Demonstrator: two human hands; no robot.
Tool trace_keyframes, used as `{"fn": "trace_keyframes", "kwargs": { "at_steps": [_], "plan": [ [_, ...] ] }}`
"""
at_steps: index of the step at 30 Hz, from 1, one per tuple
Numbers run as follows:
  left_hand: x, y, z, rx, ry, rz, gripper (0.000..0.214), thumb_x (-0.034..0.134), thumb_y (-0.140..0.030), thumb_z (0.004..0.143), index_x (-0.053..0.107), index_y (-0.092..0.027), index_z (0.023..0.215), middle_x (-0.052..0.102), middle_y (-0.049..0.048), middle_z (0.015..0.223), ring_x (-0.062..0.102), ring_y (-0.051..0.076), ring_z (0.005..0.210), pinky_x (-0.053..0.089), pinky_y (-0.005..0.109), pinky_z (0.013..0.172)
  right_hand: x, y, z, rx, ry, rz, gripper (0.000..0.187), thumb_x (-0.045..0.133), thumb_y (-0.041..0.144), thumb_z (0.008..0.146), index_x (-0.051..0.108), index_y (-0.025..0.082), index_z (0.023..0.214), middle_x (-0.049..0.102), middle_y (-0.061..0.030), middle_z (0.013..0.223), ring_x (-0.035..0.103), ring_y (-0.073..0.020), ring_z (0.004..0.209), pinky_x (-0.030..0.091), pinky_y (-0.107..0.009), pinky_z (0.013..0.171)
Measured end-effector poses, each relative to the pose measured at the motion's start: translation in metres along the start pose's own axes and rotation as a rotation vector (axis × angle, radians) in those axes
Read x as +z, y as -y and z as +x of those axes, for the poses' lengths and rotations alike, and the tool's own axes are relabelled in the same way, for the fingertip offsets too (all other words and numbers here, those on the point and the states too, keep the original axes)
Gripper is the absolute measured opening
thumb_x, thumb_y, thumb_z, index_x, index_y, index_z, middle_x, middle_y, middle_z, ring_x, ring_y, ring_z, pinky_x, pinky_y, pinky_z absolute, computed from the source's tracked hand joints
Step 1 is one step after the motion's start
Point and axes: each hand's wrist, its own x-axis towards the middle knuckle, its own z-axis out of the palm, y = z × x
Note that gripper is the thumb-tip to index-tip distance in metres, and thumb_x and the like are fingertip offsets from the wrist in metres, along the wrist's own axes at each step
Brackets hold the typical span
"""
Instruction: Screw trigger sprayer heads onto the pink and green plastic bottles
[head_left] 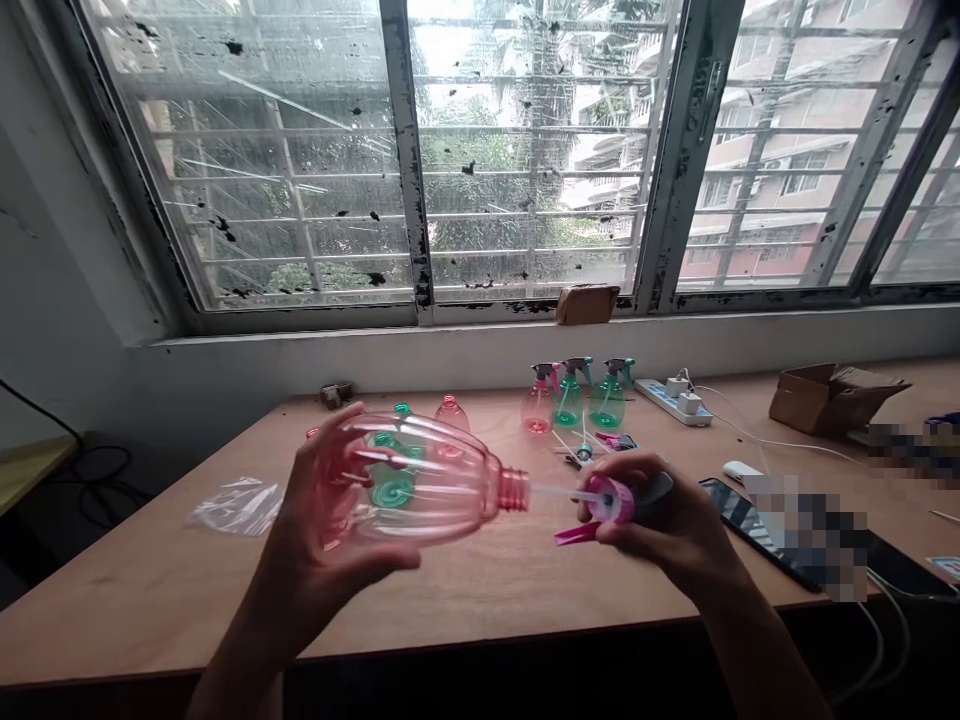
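Observation:
My left hand [307, 540] is wrapped round the base end of a clear pink bottle [442, 480], which lies sideways in the air above the table with its threaded neck toward the right. In my right hand [675, 530] is a spray trigger head [611, 500] with a pink collar, a pink lever and a dark body. Its thin pale tube points left, and the tube's end is at the bottle's mouth. How far the tube reaches inside is hard to make out. Behind the held bottle stand green bottles [403, 410] and another pink bottle [451, 412], partly covered by it.
Three assembled spray bottles [574, 400] stand at the back of the wooden table [480, 600]. Loose spray heads [585, 452] lie before them. A plastic bag [238, 505] is at left; a power strip [675, 400], cardboard box [832, 400] and phone [757, 530] are at right.

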Motion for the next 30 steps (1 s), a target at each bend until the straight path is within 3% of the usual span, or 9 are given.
{"fn": "trace_keyframes", "kwargs": {
  "at_steps": [3, 6, 9, 12, 16, 19, 22, 27, 30],
  "plan": [
    [-0.009, 0.021, 0.008, -0.077, 0.154, -0.085, 0.117, 0.104, -0.046, 0.078, 0.035, -0.051, 0.173, 0.067, 0.0073, 0.153, 0.081, 0.031, 0.120, 0.068, 0.047, 0.106, -0.006, 0.001, 0.004, -0.019, -0.084, -0.054, 0.042, 0.106, 0.035, 0.083, 0.081, 0.029, 0.117, 0.085, -0.0028, 0.104, 0.081, -0.0209, 0.085, 0.072, -0.030, 0.075],
    [-0.010, 0.035, 0.017, -0.181, 0.340, -0.083, 0.099, 0.109, -0.038, 0.071, 0.057, -0.039, 0.155, 0.072, 0.0116, 0.151, 0.079, 0.036, 0.128, 0.064, 0.050, 0.113, -0.013, 0.004, 0.008, -0.037, -0.162, -0.161, 0.047, 0.102, 0.040, 0.086, 0.077, 0.029, 0.124, 0.085, -0.0036, 0.104, 0.084, -0.0254, 0.089, 0.075, -0.032, 0.068],
    [-0.003, 0.043, 0.027, -0.238, 0.287, -0.035, 0.086, 0.107, -0.046, 0.072, 0.062, -0.032, 0.144, 0.070, 0.0136, 0.153, 0.069, 0.039, 0.143, 0.051, 0.058, 0.126, -0.029, 0.004, 0.013, -0.038, -0.232, -0.290, 0.047, 0.102, 0.042, 0.086, 0.077, 0.027, 0.124, 0.085, -0.0036, 0.101, 0.084, -0.0234, 0.083, 0.073, -0.028, 0.063],
    [0.008, 0.048, 0.034, -0.281, 0.168, -0.027, 0.084, 0.098, -0.063, 0.081, 0.057, -0.025, 0.144, 0.065, 0.0197, 0.158, 0.058, 0.043, 0.154, 0.042, 0.065, 0.131, -0.053, 0.000, 0.019, -0.053, -0.272, -0.208, 0.040, 0.091, 0.050, 0.096, 0.076, 0.027, 0.125, 0.082, -0.0033, 0.092, 0.083, -0.0234, 0.070, 0.071, -0.030, 0.053],
    [0.030, 0.054, 0.030, -0.343, 0.195, -0.080, 0.080, 0.093, -0.066, 0.084, 0.056, -0.020, 0.140, 0.069, 0.0235, 0.150, 0.068, 0.043, 0.144, 0.054, 0.066, 0.121, -0.070, -0.002, 0.025, -0.180, -0.338, -0.106, 0.026, 0.078, 0.053, 0.106, 0.076, 0.030, 0.119, 0.081, -0.0038, 0.093, 0.082, -0.0235, 0.071, 0.067, -0.029, 0.049],
    [0.054, 0.059, 0.019, -0.360, 0.393, -0.121, 0.083, 0.105, -0.046, 0.074, 0.061, -0.025, 0.141, 0.078, 0.0156, 0.135, 0.077, 0.036, 0.133, 0.063, 0.059, 0.114, -0.063, 0.000, 0.025, -0.204, -0.345, -0.083, 0.024, 0.086, 0.044, 0.101, 0.075, 0.033, 0.119, 0.080, -0.0027, 0.104, 0.080, -0.0208, 0.077, 0.068, -0.026, 0.057],
    [0.071, 0.060, 0.009, -0.355, 0.553, -0.105, 0.087, 0.104, -0.041, 0.075, 0.064, -0.031, 0.152, 0.076, 0.0138, 0.145, 0.076, 0.035, 0.136, 0.061, 0.058, 0.116, -0.049, 0.005, 0.021, -0.233, -0.244, -0.165, 0.029, 0.091, 0.034, 0.098, 0.076, 0.035, 0.124, 0.076, -0.0029, 0.119, 0.081, -0.0207, 0.088, 0.073, -0.029, 0.071],
    [0.069, 0.061, 0.006, -0.357, 0.626, 0.003, 0.066, 0.095, -0.042, 0.089, 0.070, -0.033, 0.149, 0.070, 0.0106, 0.161, 0.057, 0.038, 0.158, 0.036, 0.067, 0.135, -0.024, 0.017, 0.009, -0.330, -0.187, -0.333, 0.014, 0.085, 0.028, 0.103, 0.079, 0.031, 0.115, 0.066, -0.0057, 0.124, 0.080, -0.0222, 0.094, 0.077, -0.032, 0.070],
    [0.064, 0.071, 0.007, -0.371, 0.684, 0.022, 0.059, 0.095, -0.034, 0.091, 0.071, -0.024, 0.144, 0.072, 0.0134, 0.156, 0.064, 0.038, 0.150, 0.046, 0.068, 0.128, -0.017, 0.020, 0.003, -0.364, -0.153, -0.374, 0.013, 0.085, 0.026, 0.104, 0.076, 0.030, 0.113, 0.067, -0.0065, 0.122, 0.078, -0.0227, 0.097, 0.078, -0.034, 0.072]
  ]
}}
